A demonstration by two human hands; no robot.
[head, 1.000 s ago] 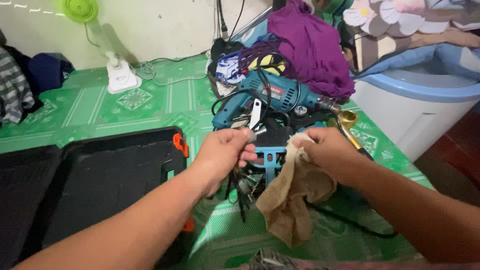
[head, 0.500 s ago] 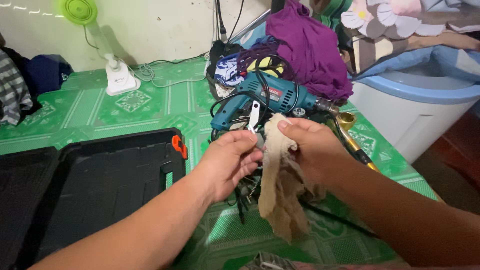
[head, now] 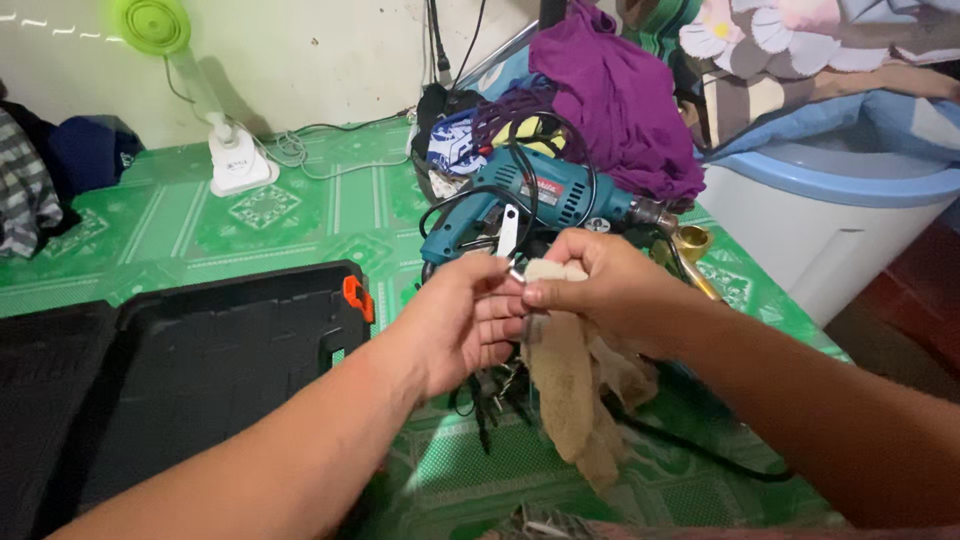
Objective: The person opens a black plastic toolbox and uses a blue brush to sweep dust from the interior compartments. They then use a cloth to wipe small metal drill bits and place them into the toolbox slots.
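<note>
Centrally, both hands are met just in front of the teal power drill (head: 520,200). L hand (head: 465,320) is clenched on a small metal part (head: 516,270), mostly hidden btw thumb and fingers (head: 500,300); what kind of part cannot be told. R hand (head: 590,285) is pinched on a tan rag (head: 565,390), the upper end pressed against the part, the rest hung loose below.

Judgement: wiping seems to be in hand. To be done well, the part should be gripped firm w/ L, the rag wrapped right round it and drawn along, not dabbed. Loose rag end is best kept clear of the black cord (head: 690,445) and the dark bits under the hands.

Surface: a green patterned mat (head: 300,205) is laid on the floor. An open black tool case (head: 200,370) w/ orange latch (head: 352,293) is set to the L. A brass fitting (head: 692,240) is seen just R of the drill chuck.

Room: a small white-and-green fan (head: 225,150) is stood by a pale wall; purple cloth (head: 620,100) is piled behind the drill, a white tub w/ blue rim (head: 850,215) at R, dark clothes far L.
</note>
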